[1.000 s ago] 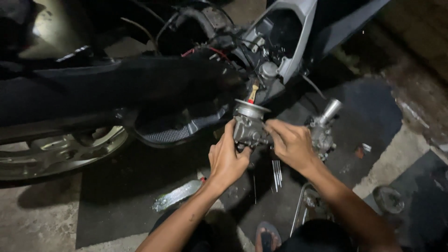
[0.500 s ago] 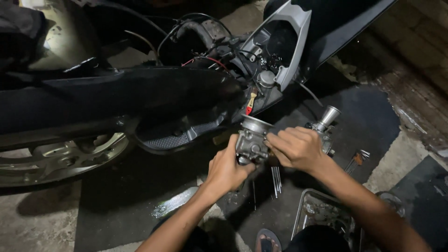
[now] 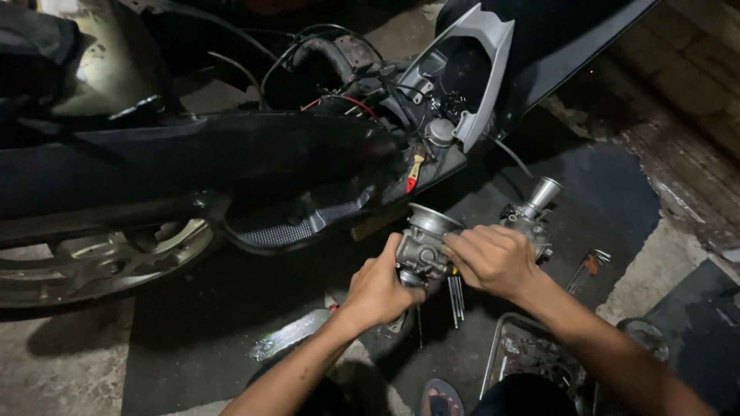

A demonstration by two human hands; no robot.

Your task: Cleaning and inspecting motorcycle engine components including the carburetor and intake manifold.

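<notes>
Motorcycle (image 3: 231, 169) lay stripped on dark floor, wheel (image 3: 92, 262) at left. Metal tray (image 3: 532, 354) near the knees held small greasy parts. Left hand (image 3: 378, 293) and right hand (image 3: 493, 258), fingers wrapped, gripped a carburetor (image 3: 420, 246) between them, just below the bike.

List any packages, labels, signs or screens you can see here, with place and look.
Small red and yellow tag: hangs under the grey scooter panel, above the metal carburettor held in both hands; narrow strip shape.
No packages, signs or screens show.
</notes>
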